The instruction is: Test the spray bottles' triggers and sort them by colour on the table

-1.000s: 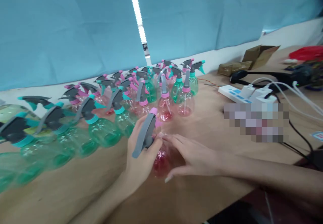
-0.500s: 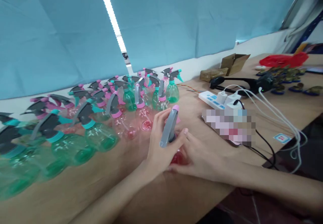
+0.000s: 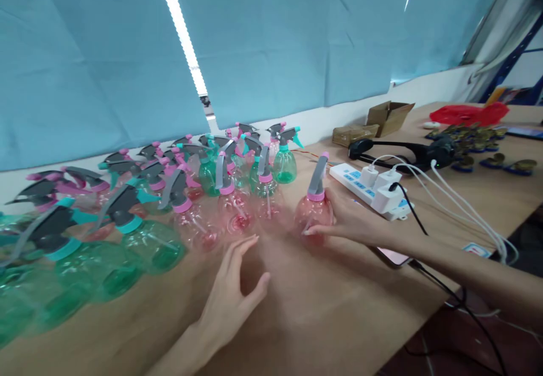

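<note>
My right hand (image 3: 339,217) is wrapped round the body of a pink spray bottle (image 3: 311,217) with a grey and pink trigger head, upright on the brown tabletop (image 3: 297,302). My left hand (image 3: 233,291) is open above the table, thumb and fingers apart, holding nothing. Just beyond its fingertips stands another pink spray bottle (image 3: 235,212), with a similar pink bottle (image 3: 268,198) beside it. Left of that hand is a green spray bottle (image 3: 155,243) with a turquoise collar.
Several more pink and green spray bottles crowd the left side. On the right are a white power strip (image 3: 352,179) with plugged-in chargers, a phone (image 3: 392,257), cables and a black headset (image 3: 403,152). Farther back lie a cardboard box (image 3: 388,120) and a red plastic bag (image 3: 466,115).
My left hand has let go of the pink spray bottle and drawn back to the left, opening. My right hand has moved that bottle forward and slightly right, beside the other bottles.
</note>
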Demonstrator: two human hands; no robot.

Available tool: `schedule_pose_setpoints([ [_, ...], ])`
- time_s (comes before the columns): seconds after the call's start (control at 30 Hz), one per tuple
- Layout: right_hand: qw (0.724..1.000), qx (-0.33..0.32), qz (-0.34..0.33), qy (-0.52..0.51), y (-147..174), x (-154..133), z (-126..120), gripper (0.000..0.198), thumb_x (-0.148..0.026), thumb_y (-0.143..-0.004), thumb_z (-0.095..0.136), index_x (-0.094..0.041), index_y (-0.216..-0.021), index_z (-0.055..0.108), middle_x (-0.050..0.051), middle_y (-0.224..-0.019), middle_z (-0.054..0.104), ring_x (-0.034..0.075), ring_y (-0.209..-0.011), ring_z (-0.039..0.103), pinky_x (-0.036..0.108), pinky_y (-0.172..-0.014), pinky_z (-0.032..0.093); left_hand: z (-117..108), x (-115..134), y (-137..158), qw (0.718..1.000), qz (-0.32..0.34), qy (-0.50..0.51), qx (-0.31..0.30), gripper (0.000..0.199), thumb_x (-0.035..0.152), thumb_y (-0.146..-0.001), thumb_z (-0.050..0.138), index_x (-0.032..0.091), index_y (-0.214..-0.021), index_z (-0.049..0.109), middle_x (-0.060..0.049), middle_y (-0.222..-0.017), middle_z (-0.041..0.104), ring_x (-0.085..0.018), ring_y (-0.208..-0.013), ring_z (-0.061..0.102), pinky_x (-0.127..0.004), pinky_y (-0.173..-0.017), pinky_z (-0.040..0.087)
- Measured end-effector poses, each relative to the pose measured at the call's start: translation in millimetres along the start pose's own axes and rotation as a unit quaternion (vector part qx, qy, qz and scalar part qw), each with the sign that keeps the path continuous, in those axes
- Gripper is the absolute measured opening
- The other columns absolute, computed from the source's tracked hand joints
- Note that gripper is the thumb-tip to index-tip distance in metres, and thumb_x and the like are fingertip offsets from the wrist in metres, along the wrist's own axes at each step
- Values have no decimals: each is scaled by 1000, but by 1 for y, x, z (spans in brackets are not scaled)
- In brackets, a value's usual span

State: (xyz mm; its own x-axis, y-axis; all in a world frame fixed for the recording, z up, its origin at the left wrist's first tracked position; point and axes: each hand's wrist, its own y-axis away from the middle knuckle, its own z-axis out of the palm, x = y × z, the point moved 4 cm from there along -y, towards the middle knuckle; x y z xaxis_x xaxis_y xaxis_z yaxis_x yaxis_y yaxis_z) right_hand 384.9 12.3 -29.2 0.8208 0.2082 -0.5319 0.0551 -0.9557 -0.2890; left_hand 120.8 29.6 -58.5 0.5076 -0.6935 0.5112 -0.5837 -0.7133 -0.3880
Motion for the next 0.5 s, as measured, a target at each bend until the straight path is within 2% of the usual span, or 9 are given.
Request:
schedule_pose_setpoints([
  [0.07, 999, 5, -3, 31, -15, 9, -2, 70, -60, -72, 67, -17, -123, 46, 17, -120, 60, 35, -111, 57, 47, -87, 49, 0, -8, 6, 999, 0, -37, -5, 41, 23, -89, 52, 26, -129, 41, -9, -126, 54, -28, -118, 54, -50, -98, 47],
  [0.17, 995, 4, -7, 101, -39, 21, -4, 68, -58, -72, 67, -15, -123, 50, 19, -119, 60, 38, -113, 55, 51, -90, 46, 2, -8, 10, 996, 49, -77, 1, 29, 20, -89, 50, 25, -117, 51, -8, -115, 62, -26, -108, 62, -45, -91, 53],
  [0.3, 992, 13, 8, 121, -64, 35, -5, 68, -54, -69, 72, -18, -122, 52, 17, -124, 58, 40, -118, 51, 52, -91, 45, 9, -1, 11, 987, 113, -116, 0, 31, 14, -85, 50, 24, -113, 57, -8, -114, 65, -27, -106, 64, -43, -89, 55],
  [0.5, 990, 23, 15, 140, -82, 40, 0, 66, -47, -69, 72, -15, -123, 52, 18, -116, 64, 39, -109, 59, 48, -84, 50, 13, -3, 11, 987, 103, -126, -7, 33, 13, -83, 50, 23, -114, 57, -10, -113, 66, -28, -103, 66, -45, -85, 57],
])
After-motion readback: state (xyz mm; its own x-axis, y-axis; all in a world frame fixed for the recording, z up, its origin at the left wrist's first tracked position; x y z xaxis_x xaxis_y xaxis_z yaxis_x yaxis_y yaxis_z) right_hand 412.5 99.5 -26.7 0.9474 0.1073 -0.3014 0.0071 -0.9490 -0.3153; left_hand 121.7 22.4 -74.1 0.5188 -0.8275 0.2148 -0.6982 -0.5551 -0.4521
